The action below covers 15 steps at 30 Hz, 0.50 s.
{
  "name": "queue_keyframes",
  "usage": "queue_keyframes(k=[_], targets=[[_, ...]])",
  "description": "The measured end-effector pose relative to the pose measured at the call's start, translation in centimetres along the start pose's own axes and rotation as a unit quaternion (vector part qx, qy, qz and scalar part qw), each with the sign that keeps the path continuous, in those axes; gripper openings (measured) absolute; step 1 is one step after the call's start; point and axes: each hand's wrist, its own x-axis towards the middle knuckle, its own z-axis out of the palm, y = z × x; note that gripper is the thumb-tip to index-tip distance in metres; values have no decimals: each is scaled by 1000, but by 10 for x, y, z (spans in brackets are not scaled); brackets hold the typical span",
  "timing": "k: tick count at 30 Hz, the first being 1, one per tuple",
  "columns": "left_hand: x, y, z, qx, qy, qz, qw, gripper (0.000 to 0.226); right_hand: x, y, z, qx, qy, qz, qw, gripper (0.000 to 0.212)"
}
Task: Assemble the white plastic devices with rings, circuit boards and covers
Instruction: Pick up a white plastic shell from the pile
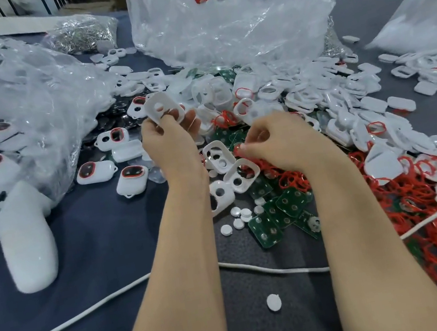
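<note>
At the middle of the head view, above the dark table [83, 260], our left hand [171, 147] grips a white shell [164, 110] by its lower end, fingers curled round it. The shell's long axis runs from 10 o'clock to 4 o'clock, with its small round hole toward 10 o'clock. It stands at 12 o'clock of the left hand and at 10 o'clock of our right hand [277, 141], well apart from that one. The right hand, fingers curled, pinches a red ring [238, 150] at the edge of the red heap. Green circuit boards [290, 202] lie at 6 o'clock of it, and more shells [218, 155] lie between our wrists.
</note>
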Motion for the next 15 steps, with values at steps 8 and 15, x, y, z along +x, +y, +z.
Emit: queue_keyframes(k=[8,15], targets=[[11,26,-15,24,21,4,999,38,32,-52,-1,152,270,-50,949,18],[38,63,-49,64,90,65,992,31,80,-128,47,86,85,-138,983,38]])
